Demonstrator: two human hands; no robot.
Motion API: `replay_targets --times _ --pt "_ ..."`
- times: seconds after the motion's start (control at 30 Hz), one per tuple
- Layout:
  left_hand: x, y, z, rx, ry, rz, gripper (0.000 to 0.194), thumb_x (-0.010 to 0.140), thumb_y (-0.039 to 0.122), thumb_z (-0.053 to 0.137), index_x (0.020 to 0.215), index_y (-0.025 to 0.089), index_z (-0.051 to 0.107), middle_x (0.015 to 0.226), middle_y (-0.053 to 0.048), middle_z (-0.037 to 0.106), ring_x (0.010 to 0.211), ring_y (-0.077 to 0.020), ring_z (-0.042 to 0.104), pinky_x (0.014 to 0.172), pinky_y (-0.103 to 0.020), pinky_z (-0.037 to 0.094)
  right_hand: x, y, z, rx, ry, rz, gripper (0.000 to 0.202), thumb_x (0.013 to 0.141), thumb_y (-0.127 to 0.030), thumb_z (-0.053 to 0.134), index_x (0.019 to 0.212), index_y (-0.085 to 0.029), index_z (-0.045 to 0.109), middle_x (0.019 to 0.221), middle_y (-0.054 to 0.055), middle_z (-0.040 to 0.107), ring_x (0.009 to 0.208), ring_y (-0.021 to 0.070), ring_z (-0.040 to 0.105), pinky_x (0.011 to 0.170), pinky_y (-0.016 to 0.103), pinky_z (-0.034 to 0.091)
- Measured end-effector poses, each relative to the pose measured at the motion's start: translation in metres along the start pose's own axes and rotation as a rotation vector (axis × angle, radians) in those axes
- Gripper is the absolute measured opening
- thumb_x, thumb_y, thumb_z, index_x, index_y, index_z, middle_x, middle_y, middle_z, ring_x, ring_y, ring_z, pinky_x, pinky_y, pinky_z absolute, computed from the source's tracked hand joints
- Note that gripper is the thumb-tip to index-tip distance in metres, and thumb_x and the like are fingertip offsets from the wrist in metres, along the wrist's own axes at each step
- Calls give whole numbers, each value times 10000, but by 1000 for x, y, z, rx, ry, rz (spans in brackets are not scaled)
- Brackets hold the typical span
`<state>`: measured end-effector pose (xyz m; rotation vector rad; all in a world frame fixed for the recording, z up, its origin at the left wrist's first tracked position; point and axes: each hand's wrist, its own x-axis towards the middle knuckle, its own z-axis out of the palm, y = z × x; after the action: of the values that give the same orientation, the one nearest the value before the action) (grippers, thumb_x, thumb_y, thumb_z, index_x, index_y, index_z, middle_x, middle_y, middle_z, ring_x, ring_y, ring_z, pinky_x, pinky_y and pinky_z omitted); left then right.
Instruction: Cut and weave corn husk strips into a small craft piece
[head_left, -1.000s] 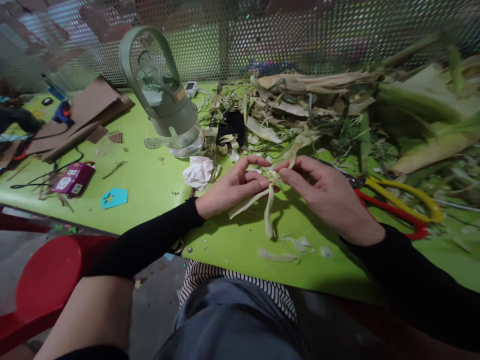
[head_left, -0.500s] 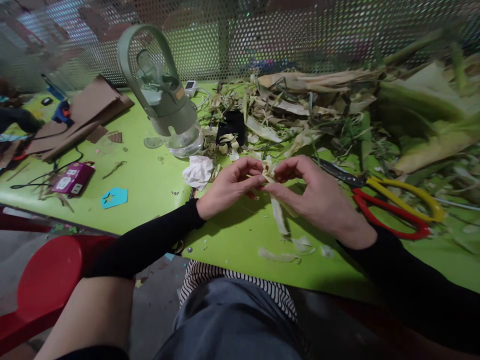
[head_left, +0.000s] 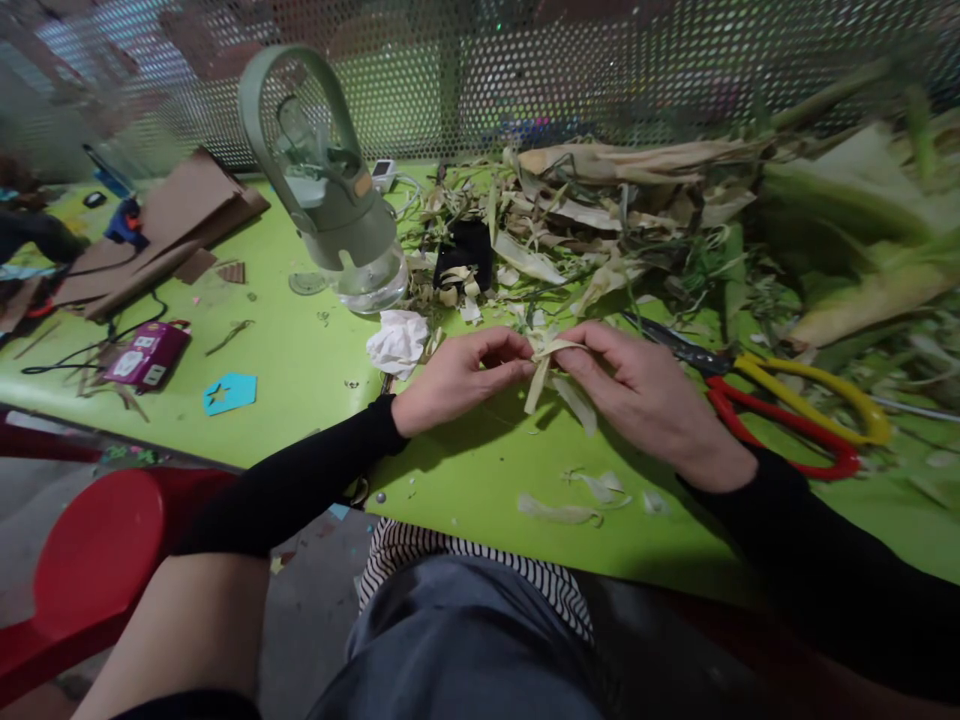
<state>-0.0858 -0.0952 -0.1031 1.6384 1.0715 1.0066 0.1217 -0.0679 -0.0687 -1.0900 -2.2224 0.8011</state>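
Between my two hands, a little above the green table (head_left: 480, 480), is a pale strip of corn husk (head_left: 541, 372). My left hand (head_left: 465, 378) pinches its left side between thumb and fingers. From the other side my right hand (head_left: 626, 390) grips it, thumb against forefinger, and loose ends hang below. Scissors (head_left: 787, 400) with one red and one yellow handle lie right of my right hand. Husk scraps (head_left: 559, 512) are on the table near its front edge. A crumpled white tissue (head_left: 397, 343) rests just behind my left wrist.
Behind my hands a heap of corn husks (head_left: 637, 200) spreads rightward, a black phone (head_left: 463, 255) partly under scraps. A water bottle (head_left: 341, 220) stands left of it. Farther left are cardboard (head_left: 180, 215), a purple box (head_left: 146, 357) and a blue glue gun (head_left: 126, 222). A red stool (head_left: 97, 550) is lower left.
The husk strip has turned between my fingers; one end now points across toward my right hand. My hands have moved slightly apart and my right hand is a bit lower.
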Motion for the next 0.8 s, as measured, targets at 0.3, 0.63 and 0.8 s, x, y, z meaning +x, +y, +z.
replay_targets --times 0.3,0.63,0.8 --pt "-4 5 5 72 106 -34 138 941 290 639 876 190 569 780 6 660 654 -93 537 628 -237 425 -2 5 0 -229 126 -206 396 1022 -587 514 876 -254 668 837 80 720 775 260 628 714 406 449" --pt "0 5 2 -483 59 -265 189 967 272 669 1080 173 554 863 -28 766 798 -116 736 724 -229 574 -3 6 1 -536 154 -452 281 1044 -390 530 863 -251 694 820 86 734 777 268 607 725 415 378" --pt "1 10 0 -545 45 -264 209 952 237 657 1133 172 574 1081 -70 773 844 -126 750 635 -196 553 -1 9 1 -302 156 -285 296 1053 -433 507 880 -252 665 815 75 709 760 264 623 712 415 444"
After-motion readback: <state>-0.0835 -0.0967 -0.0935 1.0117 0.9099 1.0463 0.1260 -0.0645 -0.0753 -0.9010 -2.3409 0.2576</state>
